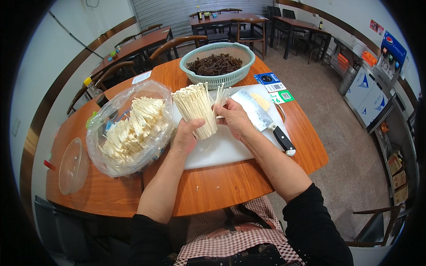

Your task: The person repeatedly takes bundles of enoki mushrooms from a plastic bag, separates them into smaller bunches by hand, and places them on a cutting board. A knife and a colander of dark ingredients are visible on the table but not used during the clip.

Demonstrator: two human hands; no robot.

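My left hand (187,134) holds a thick bundle of enoki mushrooms (195,108) upright above a white cutting board (219,151). Between the fingers of my right hand (234,117) is a thin clump of enoki stems (221,95), beside the bundle's right side. A cleaver (254,111) with a black handle lies flat on the board's right part. Partly under its blade sits a pale round piece (260,101), perhaps a cut-off mushroom base. To the left, a clear plastic bag (100,156) stands open with many separated enoki mushrooms (134,129) inside.
Behind the board stands a pale green plastic basket (218,81) of dark brown strips (214,65). A clear plastic bowl (74,166) and a yellow-capped bottle (96,93) are at the left. Printed cards (274,87) lie by the board's far right corner. Chairs and tables surround the wooden table (233,189).
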